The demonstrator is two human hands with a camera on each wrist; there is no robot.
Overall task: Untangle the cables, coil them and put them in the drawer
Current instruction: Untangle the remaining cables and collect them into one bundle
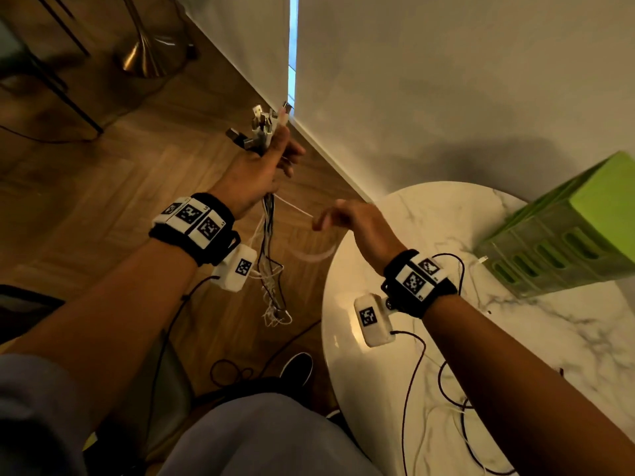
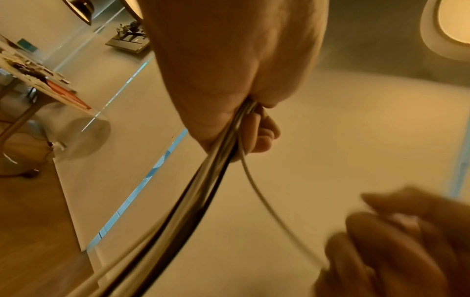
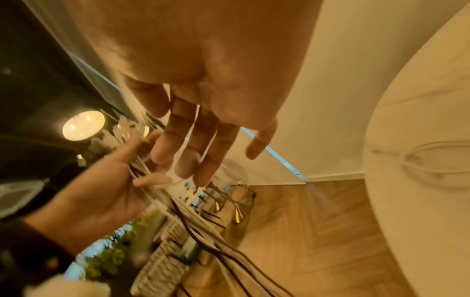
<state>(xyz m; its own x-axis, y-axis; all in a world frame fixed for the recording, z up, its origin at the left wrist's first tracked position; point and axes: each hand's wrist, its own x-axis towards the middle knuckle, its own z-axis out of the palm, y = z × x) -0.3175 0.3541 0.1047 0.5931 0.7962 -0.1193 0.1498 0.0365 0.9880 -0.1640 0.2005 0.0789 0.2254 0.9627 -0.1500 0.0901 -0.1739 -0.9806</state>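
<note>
My left hand (image 1: 271,156) is raised over the wooden floor and grips a bundle of white and dark cables (image 1: 269,235). Their USB plugs (image 1: 263,127) stick out above the fist, and the tangled ends hang below it. The left wrist view shows the bundle (image 2: 203,191) leaving the fist (image 2: 229,80). One thin white cable (image 1: 295,208) runs taut from that bundle to the fingertips of my right hand (image 1: 326,219), which holds it beside the table edge. In the right wrist view the fingers (image 3: 193,140) are stretched out, with the thumb apart. The green drawer unit (image 1: 567,235) stands on the table.
The round white marble table (image 1: 364,389) is at the right, with a coiled white cable (image 3: 427,158) and more loose cable (image 1: 460,413) lying on it. A white wall runs behind. A brass lamp base (image 1: 151,60) and black furniture legs stand far left. My shoe (image 1: 297,367) is below.
</note>
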